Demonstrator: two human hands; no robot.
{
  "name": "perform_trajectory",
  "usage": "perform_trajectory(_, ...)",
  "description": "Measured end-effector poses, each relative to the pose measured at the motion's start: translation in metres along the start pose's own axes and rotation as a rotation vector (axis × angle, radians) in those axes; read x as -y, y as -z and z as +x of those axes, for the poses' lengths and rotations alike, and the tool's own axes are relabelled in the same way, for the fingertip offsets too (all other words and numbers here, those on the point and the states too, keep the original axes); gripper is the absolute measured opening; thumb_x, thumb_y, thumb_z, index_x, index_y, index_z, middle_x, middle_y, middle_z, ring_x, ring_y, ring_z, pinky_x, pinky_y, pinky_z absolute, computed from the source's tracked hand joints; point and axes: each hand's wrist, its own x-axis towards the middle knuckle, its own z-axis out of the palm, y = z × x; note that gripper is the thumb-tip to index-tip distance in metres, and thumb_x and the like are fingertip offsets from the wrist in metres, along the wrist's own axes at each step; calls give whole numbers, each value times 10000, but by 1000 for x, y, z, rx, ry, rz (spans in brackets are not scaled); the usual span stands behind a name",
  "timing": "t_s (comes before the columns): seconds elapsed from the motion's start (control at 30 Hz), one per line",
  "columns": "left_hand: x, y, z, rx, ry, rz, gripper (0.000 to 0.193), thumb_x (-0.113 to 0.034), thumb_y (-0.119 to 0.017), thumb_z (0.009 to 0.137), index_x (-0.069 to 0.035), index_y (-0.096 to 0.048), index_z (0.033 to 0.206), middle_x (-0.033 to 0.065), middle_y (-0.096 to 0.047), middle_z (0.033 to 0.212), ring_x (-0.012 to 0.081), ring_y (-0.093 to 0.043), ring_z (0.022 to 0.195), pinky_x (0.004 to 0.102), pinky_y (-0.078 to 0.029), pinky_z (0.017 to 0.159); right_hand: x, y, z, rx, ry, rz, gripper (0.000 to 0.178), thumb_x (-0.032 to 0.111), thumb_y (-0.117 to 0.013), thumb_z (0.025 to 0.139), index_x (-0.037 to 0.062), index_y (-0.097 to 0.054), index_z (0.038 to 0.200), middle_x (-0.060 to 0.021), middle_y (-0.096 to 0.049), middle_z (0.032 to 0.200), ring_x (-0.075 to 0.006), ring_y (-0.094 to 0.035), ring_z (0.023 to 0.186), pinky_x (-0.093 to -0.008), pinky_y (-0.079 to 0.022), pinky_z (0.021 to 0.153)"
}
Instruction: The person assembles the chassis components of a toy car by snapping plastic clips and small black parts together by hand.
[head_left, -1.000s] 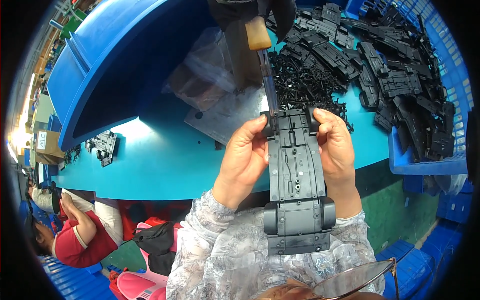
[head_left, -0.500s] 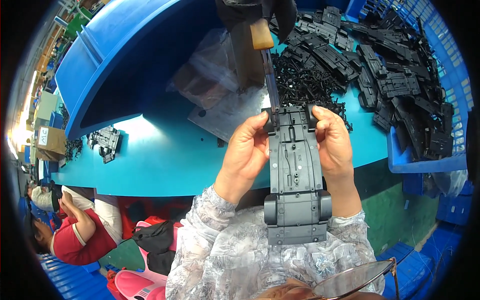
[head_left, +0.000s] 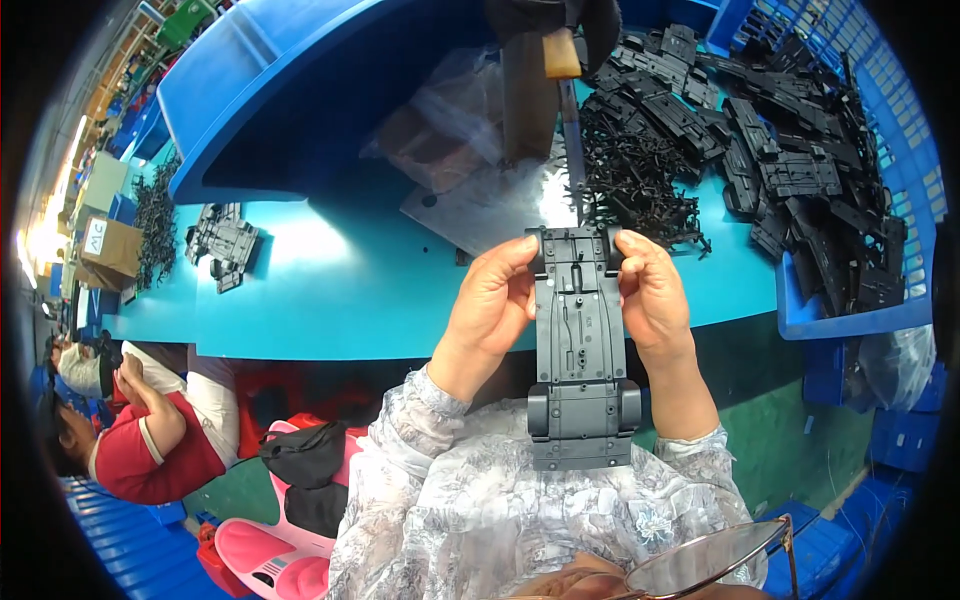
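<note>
1. A turquoise work table (head_left: 330, 335) curves across a workshop floor, its near edge running past the person's forearms.
2. The black vehicle chassis (head_left: 580, 345) is held up in the middle of the view, its far end in front of the table and its near end hanging before the patterned shirt (head_left: 480, 500). Its long axis points straight away from the person, with little sideways lean; wheel-like pieces sit at its corners.
3. The left hand (head_left: 490, 300) grips the left side near the far end, thumb against the corner piece, other fingers curled in close, their tips partly hidden. The right hand (head_left: 655, 300) pinches the opposite corner in the same way. Neither is clearly nearer: the chassis lies between them, its longer part reaching back from the fingers toward the body.
4. Just beyond the far end hangs a slim shaft with a yellowish handle (head_left: 561, 54), its lower end close to the chassis; whether they touch, I cannot tell.
5. Behind lie a heap of small black parts (head_left: 640, 180), and to the right more chassis, piled into a blue basket (head_left: 860, 328).
6. To the left stand a large blue bin (head_left: 215, 110) and, farther off, a seated co-worker in red (head_left: 150, 450).
</note>
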Motion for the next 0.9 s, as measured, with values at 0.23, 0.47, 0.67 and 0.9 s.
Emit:
perform_trajectory(0.23,-20,38,-47,-68,-52,77,153,-173,-553,841,-22,-577,840,53,-603,736,106,-515,478,201,-398,404,-27,-8,-18,173,-151,-77,323,276,-475,889,-20,-521,1010,-93,-565,673,-129,-473,426,-243,-380,342)
perform_trajectory(0.47,-132,145,-114,-529,-602,107,87,-143,-606,788,-64,-569,790,-8,-557,648,102,-476,446,227,-365,373,-29,-20,-49,301,-102,-225,247,140,-472,848,-57,-557,971,-149,-594,690,-127,-472,429,-235,-355,347)
perform_trajectory(0.67,-286,201,-119,-511,-936,286,257,-222,-609,806,-16,-511,924,83,-554,754,169,-535,531,288,-480,478,-5,-60,-84,1268,611,-214,136,23,-573,725,-84,-598,806,-195,-582,644,-216,-532,439,-271,-422,377)
perform_trajectory(0.9,-250,180,-125,-823,-1104,427,518,-192,-593,827,60,-313,1182,97,-471,882,168,-537,626,311,-492,470,-4,-86,-88,1385,789,-145,292,207,-529,821,-69,-604,879,-210,-582,767,-279,-557,555,-344,-439,489)
